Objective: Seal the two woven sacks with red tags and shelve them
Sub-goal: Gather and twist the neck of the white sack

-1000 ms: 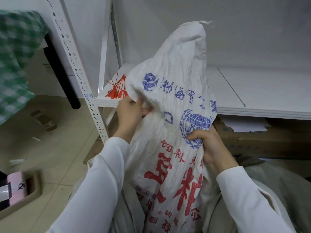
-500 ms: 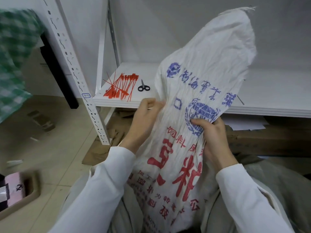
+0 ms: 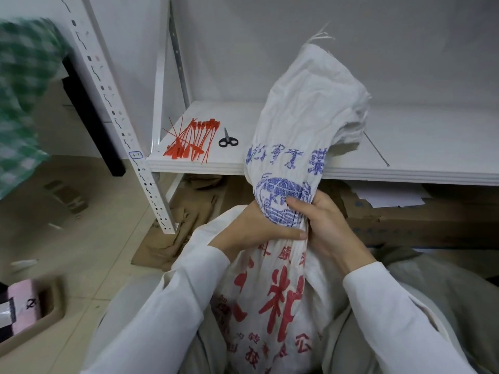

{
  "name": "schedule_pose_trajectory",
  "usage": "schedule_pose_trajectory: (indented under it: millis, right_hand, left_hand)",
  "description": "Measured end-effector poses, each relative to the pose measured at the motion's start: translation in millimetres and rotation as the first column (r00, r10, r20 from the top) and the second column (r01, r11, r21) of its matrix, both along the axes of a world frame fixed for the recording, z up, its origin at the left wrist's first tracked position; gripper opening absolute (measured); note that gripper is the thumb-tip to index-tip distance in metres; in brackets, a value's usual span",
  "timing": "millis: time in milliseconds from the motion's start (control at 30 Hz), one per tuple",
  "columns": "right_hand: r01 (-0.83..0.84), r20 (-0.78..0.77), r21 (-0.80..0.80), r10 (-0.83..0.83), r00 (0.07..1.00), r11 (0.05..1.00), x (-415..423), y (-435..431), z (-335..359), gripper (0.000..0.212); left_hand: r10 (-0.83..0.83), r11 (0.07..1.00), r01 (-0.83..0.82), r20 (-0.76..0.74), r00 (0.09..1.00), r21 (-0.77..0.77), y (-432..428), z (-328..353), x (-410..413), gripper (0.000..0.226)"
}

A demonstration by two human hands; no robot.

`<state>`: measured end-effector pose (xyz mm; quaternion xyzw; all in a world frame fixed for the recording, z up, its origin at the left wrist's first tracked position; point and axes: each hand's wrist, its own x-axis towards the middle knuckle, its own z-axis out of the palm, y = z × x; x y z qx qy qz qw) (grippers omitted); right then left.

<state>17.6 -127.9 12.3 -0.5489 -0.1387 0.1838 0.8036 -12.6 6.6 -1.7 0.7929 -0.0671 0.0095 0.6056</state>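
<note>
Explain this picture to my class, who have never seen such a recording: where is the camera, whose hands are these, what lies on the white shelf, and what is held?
There is no machine here. A person wears one wide-angle camera on the head, looking forward and down, so the two sleeved arms at the bottom are the wearer's own. The left hand and the right hand both grip the bunched neck of a white woven sack printed in blue and red; its loose top stands above the hands. No tag shows on it. On the white shelf lie a bundle of red tags and, beside it, small black-handled scissors. Brown cardboard lies under the shelf.
</note>
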Motion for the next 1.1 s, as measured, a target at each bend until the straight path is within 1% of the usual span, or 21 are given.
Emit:
schedule_pose_trajectory:
  millis: [67, 200, 267, 367, 433, 467, 533, 600, 633, 667, 700, 767, 833, 867, 900, 933, 967, 1000, 1033, 1067, 1100]
  right_hand:
    - [-0.029, 0.033, -0.038, 0.030, 0.999, 0.999, 1.7, 0.0, -0.3, 0.026]
    - [-0.077, 0.083, -0.058, 0.082, 0.993, 0.995, 2.3, 4.0, -3.1, 0.029]
    - [-0.131, 0.117, -0.068, 0.139, 0.983, 0.989, 1.8, 6.0, -5.6, 0.032]
    - [-0.157, 0.209, -0.154, 0.187, 0.960, 0.976, 0.4, 6.2, -4.8, 0.035]
    - [-0.095, 0.245, -0.196, 0.143, 0.959, 0.976, 1.1, 3.4, -3.1, 0.032]
    - [-0.034, 0.266, -0.215, 0.092, 0.960, 0.976, 2.3, 1.1, -2.5, 0.029]
    - [0.138, 0.314, -0.260, -0.051, 0.948, 0.956, 8.2, -4.8, -3.3, 0.027]
    - [0.259, 0.299, -0.273, -0.174, 0.938, 0.927, 15.0, -11.7, -5.4, 0.028]
    - [0.283, 0.271, -0.293, -0.205, 0.940, 0.913, 17.1, -15.0, -6.2, 0.030]
    - [0.276, 0.245, -0.330, -0.200, 0.949, 0.903, 18.6, -18.0, -7.3, 0.035]
    - [0.242, 0.227, -0.390, -0.161, 0.960, 0.888, 19.6, -20.3, -9.1, 0.042]
    - [0.119, 0.205, -0.531, -0.010, 0.979, 0.839, 17.5, -20.0, -14.9, 0.065]
    - [0.023, 0.173, -0.619, 0.108, 0.979, 0.785, 11.0, -15.0, -20.5, 0.091]
    - [0.018, 0.177, -0.635, 0.123, 0.976, 0.772, 7.3, -12.4, -22.6, 0.095]
    - [0.056, 0.216, -0.654, 0.116, 0.969, 0.754, 4.3, -10.7, -23.5, 0.093]
    - [0.120, 0.276, -0.692, 0.108, 0.955, 0.712, 1.3, -10.4, -24.3, 0.089]
    - [0.165, 0.322, -0.751, 0.136, 0.937, 0.639, -1.3, -11.0, -24.6, 0.091]
    - [0.161, 0.320, -0.817, 0.204, 0.925, 0.554, -4.2, -11.0, -25.5, 0.101]
    - [0.114, 0.273, -0.870, 0.275, 0.922, 0.480, -7.5, -10.5, -26.7, 0.113]
    - [0.064, 0.227, -0.894, 0.325, 0.918, 0.444, -11.4, -8.2, -28.6, 0.121]
    - [0.044, 0.216, -0.901, 0.357, 0.909, 0.432, -13.5, -4.6, -33.1, 0.121]
  left_hand:
    - [0.028, 0.998, -0.030, -0.035, 0.999, -0.055, -0.8, -5.5, 1.9, 0.063]
    - [0.183, 0.972, -0.190, -0.060, 0.981, -0.138, -1.4, -15.0, 6.2, 0.052]
    - [0.274, 0.946, -0.290, -0.123, 0.954, -0.143, -2.7, -18.1, 6.8, 0.042]
    - [0.324, 0.928, -0.341, -0.129, 0.937, -0.149, -5.8, -25.1, 12.5, 0.032]
    - [0.379, 0.899, -0.409, -0.189, 0.906, -0.155, -10.2, -24.4, 14.7, 0.028]
    - [0.406, 0.885, -0.441, -0.218, 0.887, -0.148, -11.7, -22.0, 14.8, 0.027]
    - [0.437, 0.868, -0.481, -0.267, 0.859, -0.126, -12.4, -18.3, 15.5, 0.024]
    - [0.450, 0.846, -0.518, -0.347, 0.823, -0.130, -11.1, -15.0, 16.5, 0.022]
    - [0.457, 0.824, -0.545, -0.389, 0.800, -0.152, -9.2, -14.9, 17.3, 0.023]
    - [0.462, 0.799, -0.574, -0.426, 0.778, -0.180, -6.8, -14.8, 17.9, 0.023]
    - [0.455, 0.780, -0.590, -0.457, 0.764, -0.208, -5.3, -13.7, 17.9, 0.024]
    - [0.398, 0.772, -0.575, -0.499, 0.770, -0.271, -3.0, -11.9, 17.6, 0.025]
    - [0.333, 0.757, -0.551, -0.518, 0.788, -0.351, -2.0, -9.6, 16.9, 0.023]
    - [0.311, 0.750, -0.542, -0.522, 0.794, -0.378, -2.2, -7.6, 16.0, 0.022]
    - [0.302, 0.744, -0.542, -0.528, 0.794, -0.390, -2.6, -6.0, 15.5, 0.019]
    - [0.307, 0.735, -0.551, -0.532, 0.789, -0.394, -3.2, -4.9, 15.4, 0.017]
    - [0.322, 0.719, -0.566, -0.529, 0.785, -0.403, -3.6, -4.5, 15.9, 0.018]
    - [0.341, 0.701, -0.581, -0.521, 0.782, -0.413, -3.6, -4.2, 16.3, 0.020]
    - [0.360, 0.684, -0.595, -0.514, 0.779, -0.422, -3.6, -4.0, 17.0, 0.022]
    - [0.372, 0.672, -0.605, -0.511, 0.775, -0.428, -3.7, -3.3, 17.4, 0.023]
    - [0.373, 0.662, -0.608, -0.512, 0.774, -0.438, -4.5, -3.4, 17.5, 0.024]
